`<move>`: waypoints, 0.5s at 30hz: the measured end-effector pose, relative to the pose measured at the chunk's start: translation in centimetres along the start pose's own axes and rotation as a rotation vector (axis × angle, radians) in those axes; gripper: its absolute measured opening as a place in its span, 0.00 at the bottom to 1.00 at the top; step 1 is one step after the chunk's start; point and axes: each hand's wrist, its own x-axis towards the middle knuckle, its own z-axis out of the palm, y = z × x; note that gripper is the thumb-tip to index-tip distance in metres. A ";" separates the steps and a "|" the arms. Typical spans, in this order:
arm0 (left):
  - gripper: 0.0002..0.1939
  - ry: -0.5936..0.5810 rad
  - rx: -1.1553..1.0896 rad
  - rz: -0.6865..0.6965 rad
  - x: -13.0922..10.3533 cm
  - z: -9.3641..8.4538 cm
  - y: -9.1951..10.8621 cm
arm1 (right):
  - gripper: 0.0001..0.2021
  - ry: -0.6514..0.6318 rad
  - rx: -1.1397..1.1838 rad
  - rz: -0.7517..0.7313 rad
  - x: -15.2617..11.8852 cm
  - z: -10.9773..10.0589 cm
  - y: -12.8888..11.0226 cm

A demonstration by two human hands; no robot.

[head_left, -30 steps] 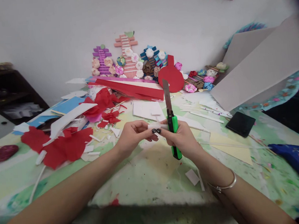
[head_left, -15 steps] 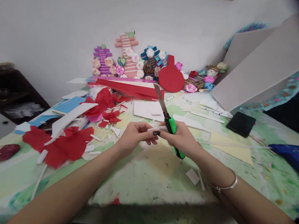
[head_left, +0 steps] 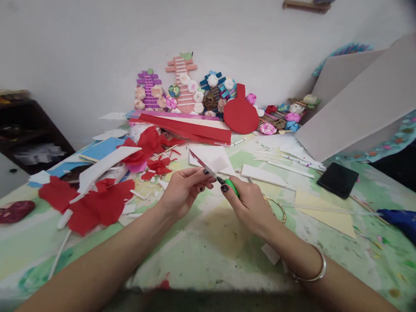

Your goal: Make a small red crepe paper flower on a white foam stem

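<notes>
Green cutter (head_left: 232, 187), swung leftward, lies gripped in right fingers (head_left: 232, 197), blade (head_left: 197, 158) beside left fingers (head_left: 196, 177), hold unclear.

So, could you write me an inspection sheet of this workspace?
Surface: table covering, green and white, paint-stained.
Things at hand: green-handled cutter, blade out; white sheet on the table.
Clutter: red scraps, white strips, black flat object, blue glue gun.
Hands: right hand grips the cutter; left hand has its fingers close to the blade, anything they hold unclear.
Cables: nothing seen.
Surroundings: pale wall, flower-decorated crafts before it, dark shelf at left.
</notes>
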 end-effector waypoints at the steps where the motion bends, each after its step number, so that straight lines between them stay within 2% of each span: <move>1: 0.06 -0.010 -0.005 0.000 0.0 0.0 -0.1 | 0.18 0.002 -0.010 0.005 0.0 0.0 -0.1; 6: 0.06 -0.027 -0.019 -0.001 -0.1 0.1 -0.2 | 0.18 0.029 -0.018 0.001 -0.1 0.0 -0.1; 15: 0.06 0.018 -0.036 -0.012 -0.2 0.2 -0.1 | 0.17 0.049 0.015 0.030 -0.1 0.3 -0.1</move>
